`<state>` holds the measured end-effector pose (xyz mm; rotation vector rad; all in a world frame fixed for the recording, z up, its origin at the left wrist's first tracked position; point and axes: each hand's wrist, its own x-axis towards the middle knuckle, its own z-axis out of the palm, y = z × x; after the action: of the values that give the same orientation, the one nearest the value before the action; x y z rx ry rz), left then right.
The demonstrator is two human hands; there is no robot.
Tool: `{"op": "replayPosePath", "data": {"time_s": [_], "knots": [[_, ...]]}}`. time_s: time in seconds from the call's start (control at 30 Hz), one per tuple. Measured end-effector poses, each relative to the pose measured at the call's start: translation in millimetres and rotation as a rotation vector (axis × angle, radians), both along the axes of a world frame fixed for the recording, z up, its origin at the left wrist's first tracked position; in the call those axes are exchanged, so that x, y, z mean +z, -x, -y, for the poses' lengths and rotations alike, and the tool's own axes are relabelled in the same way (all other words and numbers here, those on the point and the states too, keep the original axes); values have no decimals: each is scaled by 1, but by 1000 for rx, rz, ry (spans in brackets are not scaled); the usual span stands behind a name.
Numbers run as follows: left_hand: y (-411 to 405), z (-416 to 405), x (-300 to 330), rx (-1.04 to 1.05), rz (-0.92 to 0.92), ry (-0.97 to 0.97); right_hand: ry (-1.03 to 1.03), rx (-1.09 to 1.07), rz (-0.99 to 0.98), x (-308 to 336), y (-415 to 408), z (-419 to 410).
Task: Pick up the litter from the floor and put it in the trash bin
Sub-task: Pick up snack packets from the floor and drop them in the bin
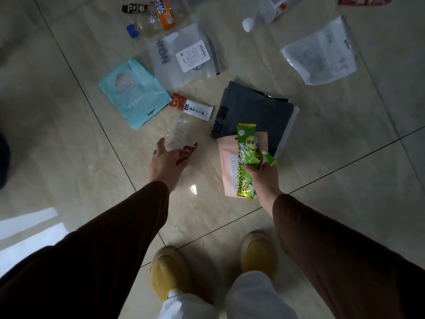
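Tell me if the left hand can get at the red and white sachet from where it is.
Probably yes. The left hand already holds a small red wrapper and a clear bottle, but the red and white sachet lies just beyond on bare floor, nothing covering it.

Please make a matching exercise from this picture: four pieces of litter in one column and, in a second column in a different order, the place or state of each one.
Things:
1. green snack packet
2. small red wrapper
3. teal plastic bag
4. orange-label bottle

Places or states:
A. lying flat on the floor, left of the red-and-white sachet
B. held in the right hand
C. far away, near the top edge, blue cap
D. at the fingers of the left hand

Pairs: 1-B, 2-D, 3-A, 4-C
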<state>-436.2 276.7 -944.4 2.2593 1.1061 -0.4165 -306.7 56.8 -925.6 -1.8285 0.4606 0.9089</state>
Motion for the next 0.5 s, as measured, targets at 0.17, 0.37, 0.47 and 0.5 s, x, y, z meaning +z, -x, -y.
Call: {"op": "replayPosePath", "data": {"time_s": [0.17,0.37,0.47,0.5], "knots": [[-11,1,27,-185,-112,-23,-16,3,-2,25,9,14],[-13,41,99,53,10,270,3,-53,-19,86,8,28],[-20,61,159,179,136,436,-8,-89,-26,137,9,35],[-24,66,182,206,195,514,-16,-92,-23,157,9,38]]}}
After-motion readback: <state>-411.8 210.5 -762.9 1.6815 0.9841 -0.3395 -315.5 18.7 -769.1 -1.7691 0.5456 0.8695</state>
